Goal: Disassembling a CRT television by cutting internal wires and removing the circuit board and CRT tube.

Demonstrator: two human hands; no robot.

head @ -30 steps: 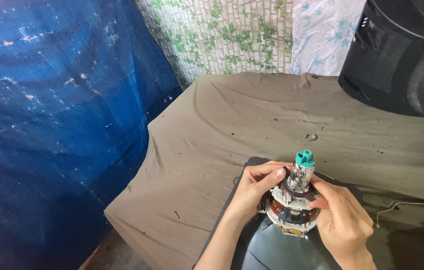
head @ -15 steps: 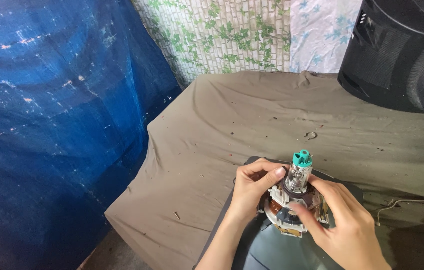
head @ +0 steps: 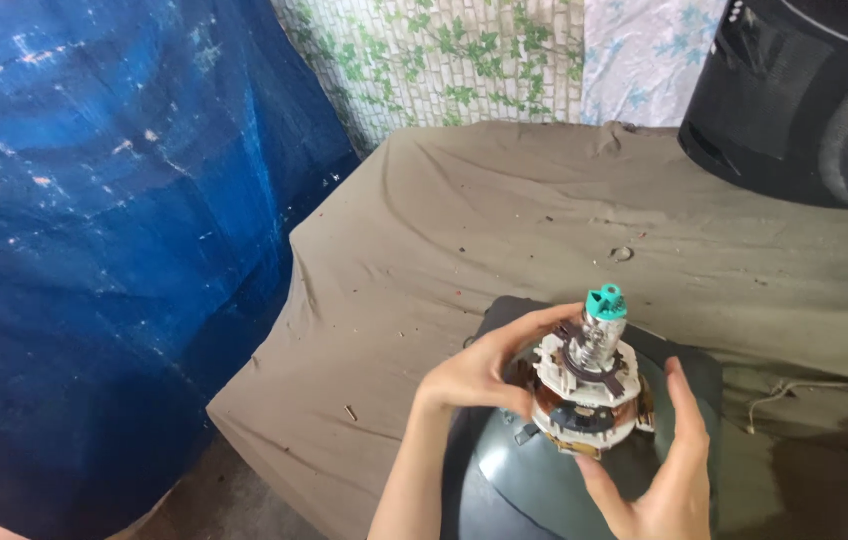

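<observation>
Evidently both hands, left (head: 479,372) grasping and right (head: 666,470) cupping, steady the small motor (head: 586,385) upright on the dark dome (head: 544,475); lifting it next would call for an even pull.

I count one motor (head: 589,385) with one teal cap (head: 605,302) at its twelve o'clock, my two hands at nine (head: 484,368) and four (head: 666,470), and one cloth (head: 504,220).

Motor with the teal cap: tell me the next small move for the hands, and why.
Probably close the right hand onto the motor. Only the left hand grips its white frame, while the right palm is open just beside it, and the motor stands upright on the rounded grey housing, where it could tip.
</observation>
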